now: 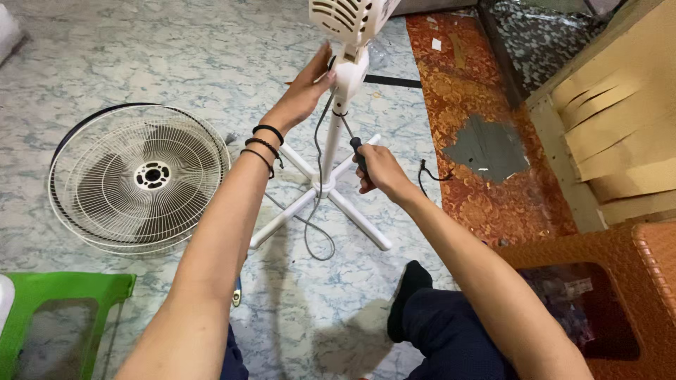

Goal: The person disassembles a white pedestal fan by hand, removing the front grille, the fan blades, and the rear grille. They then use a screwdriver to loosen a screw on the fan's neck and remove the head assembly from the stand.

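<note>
A white pedestal fan stand rises from a cross-shaped base on the floor, with the vented motor housing at its top. My left hand grips the neck just under the housing; black bands circle that wrist. My right hand is closed on the black handle of a screwdriver, whose shaft points up toward the neck. A grey cord hangs down the pole and loops on the floor.
White wire fan grilles with a black rim lie on the floor at left. A green plastic stool sits lower left, a brown plastic stool lower right. An orange patterned strip and wooden boards are at right.
</note>
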